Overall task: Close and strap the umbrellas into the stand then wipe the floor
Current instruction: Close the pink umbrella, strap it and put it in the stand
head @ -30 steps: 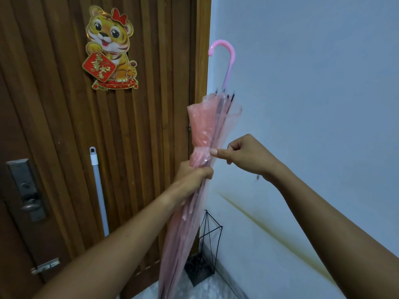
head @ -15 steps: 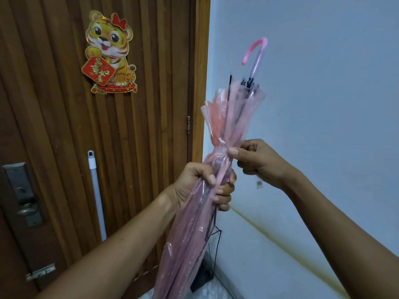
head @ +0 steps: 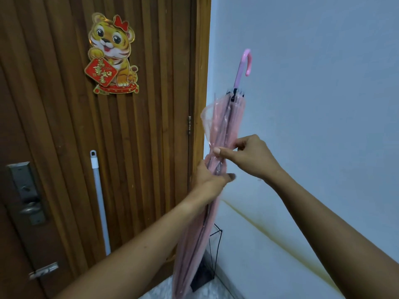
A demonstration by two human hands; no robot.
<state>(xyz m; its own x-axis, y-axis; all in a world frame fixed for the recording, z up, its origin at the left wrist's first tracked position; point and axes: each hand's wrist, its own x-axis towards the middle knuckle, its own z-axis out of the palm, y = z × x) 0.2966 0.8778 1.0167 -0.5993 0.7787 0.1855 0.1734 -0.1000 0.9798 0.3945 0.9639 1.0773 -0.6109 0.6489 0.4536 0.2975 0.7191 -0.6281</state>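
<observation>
Left hand (head: 212, 178) wrapped round pink umbrella (head: 224, 124), held upright above wire stand (head: 212, 255); right hand (head: 248, 156) pinching the folds. Risk: slick plastic slips, folds spring loose w/o strap.

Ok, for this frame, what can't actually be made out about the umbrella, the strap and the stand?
- Strap: head view, the right hand and left hand cover the pinched waist of the pink umbrella; fastened or not, cannot tell.
- Umbrella tip: cut off by the bottom edge.
- Wire stand: mostly hidden behind the umbrella; contents unclear.
- Pole against the door: lower end hidden by the left forearm.
</observation>
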